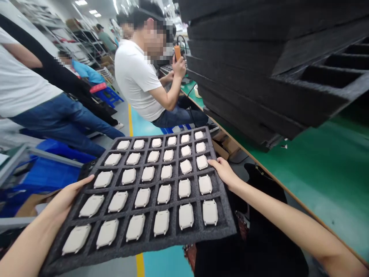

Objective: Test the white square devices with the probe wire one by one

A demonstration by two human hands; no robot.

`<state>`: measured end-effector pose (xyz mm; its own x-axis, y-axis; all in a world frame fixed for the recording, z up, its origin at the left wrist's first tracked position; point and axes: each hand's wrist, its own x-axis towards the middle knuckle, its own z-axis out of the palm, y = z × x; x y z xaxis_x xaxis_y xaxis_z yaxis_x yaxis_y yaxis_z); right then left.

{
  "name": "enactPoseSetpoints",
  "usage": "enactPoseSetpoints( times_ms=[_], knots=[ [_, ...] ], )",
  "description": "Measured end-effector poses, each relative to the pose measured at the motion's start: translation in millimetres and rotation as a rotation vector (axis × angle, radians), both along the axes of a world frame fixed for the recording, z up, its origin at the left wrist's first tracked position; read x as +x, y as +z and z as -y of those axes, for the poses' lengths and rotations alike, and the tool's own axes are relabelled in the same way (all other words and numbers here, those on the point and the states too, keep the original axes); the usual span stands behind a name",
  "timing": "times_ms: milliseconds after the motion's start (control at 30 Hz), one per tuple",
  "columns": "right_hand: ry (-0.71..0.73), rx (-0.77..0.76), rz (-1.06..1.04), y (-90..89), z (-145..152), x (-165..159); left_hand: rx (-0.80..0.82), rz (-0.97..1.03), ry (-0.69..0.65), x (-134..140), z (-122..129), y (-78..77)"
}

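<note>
A dark grey foam tray (226, 215) is held out in front of me, tilted, with rows of square compartments. Each compartment holds a pale off-white, rounded rectangular case (186, 216) with small lugs at its corners, like a watch case. My left hand (67, 194) grips the tray's left edge, its thumb on top and its other fingers hidden underneath. On the right edge, my right hand (223, 170) is closed with thumb or finger over the rim beside a case; the rest of its grip is out of sight.
A tall stack of black foam trays (239, 73) stands on the green-topped bench (325, 169) at right. Ahead, a seated person in a white shirt (138, 77) holds an orange tool (177, 52). Another person stands at left, near blue bins (49, 169) and a metal cart frame (52, 154).
</note>
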<state>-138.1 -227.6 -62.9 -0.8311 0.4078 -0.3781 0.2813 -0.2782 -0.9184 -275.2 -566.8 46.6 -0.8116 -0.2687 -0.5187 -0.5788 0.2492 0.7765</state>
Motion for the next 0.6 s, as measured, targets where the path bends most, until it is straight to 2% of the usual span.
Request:
enactPoseSetpoints(
  times_ms=[100, 167, 233, 333, 467, 533, 600],
  knots=[
    [-0.017, -0.190, -0.021, 9.1, -10.2, 6.2, 0.049, 0.093, -0.035, -9.9, -6.2, 11.9],
    [-0.046, -0.265, -0.039, 10.2, -16.5, 9.8, 0.063, 0.113, -0.073, -18.9, -12.2, 17.6],
    [-0.063, -0.281, -0.062, 7.4, -22.1, 11.9, 0.074, 0.106, -0.098, -28.2, -19.5, 20.0],
    [-0.048, -0.222, -0.075, -2.5, -27.4, 12.0, 0.095, 0.094, -0.149, -43.5, -30.1, 18.3],
    [-0.024, 0.008, -0.021, -24.2, -26.1, 5.0, 0.058, 0.073, -0.213, -71.4, -37.5, 5.0],
    [-0.023, 0.091, 0.000, -39.2, -23.9, -0.9, 0.019, 0.047, -0.235, -89.0, -38.6, -9.4],
    [-0.026, 0.122, 0.011, -58.3, -23.2, -7.4, -0.017, -0.004, -0.254, -108.3, -40.2, -30.6]
  ],
)
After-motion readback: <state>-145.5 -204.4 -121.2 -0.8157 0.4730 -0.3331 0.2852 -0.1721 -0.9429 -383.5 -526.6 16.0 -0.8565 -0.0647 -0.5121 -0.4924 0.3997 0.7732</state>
